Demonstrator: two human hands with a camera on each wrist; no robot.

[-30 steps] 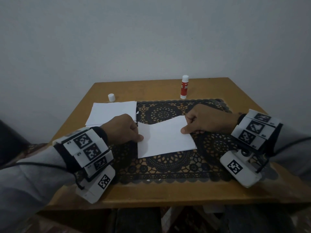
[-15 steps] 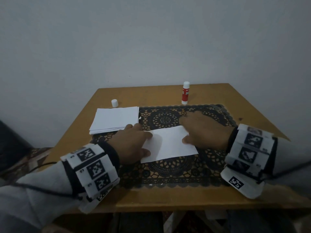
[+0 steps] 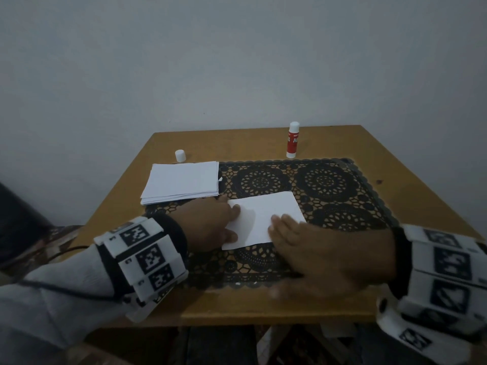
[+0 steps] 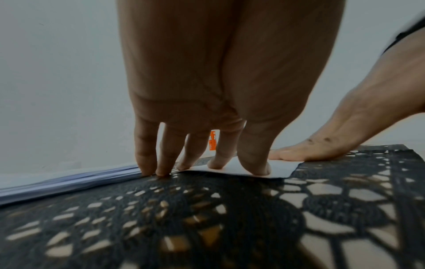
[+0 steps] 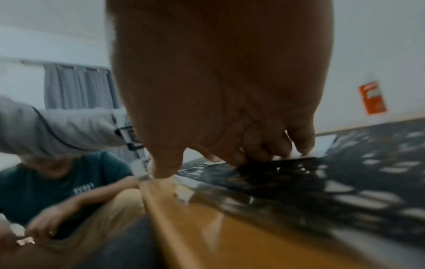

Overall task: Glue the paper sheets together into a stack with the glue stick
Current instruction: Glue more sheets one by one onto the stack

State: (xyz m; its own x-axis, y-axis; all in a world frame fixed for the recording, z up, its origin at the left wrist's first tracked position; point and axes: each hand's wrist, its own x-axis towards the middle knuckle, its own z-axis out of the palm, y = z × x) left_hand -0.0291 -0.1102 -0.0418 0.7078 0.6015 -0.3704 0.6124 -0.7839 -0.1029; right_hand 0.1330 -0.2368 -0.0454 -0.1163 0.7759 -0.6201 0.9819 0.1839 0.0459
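White paper sheet (image 3: 264,219): laid flat on the black lace mat (image 3: 340,185), near its middle.
Left hand (image 3: 208,226): flattened, fingers straight, the sheet's left edge pressed down.
Right hand (image 3: 326,256): spread flat, fingertips on the sheet's near right corner.
Paper stack (image 3: 181,181): placed at the mat's far left.
Red glue stick (image 3: 293,140): stood upright, uncapped, behind the mat.
White cap (image 3: 180,155): set behind the stack on the wooden table (image 3: 263,304).

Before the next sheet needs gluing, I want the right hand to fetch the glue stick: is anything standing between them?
Nothing visible. The right hand lies flat on the sheet; only flat lace mat and bare table lie before the upright glue stick.
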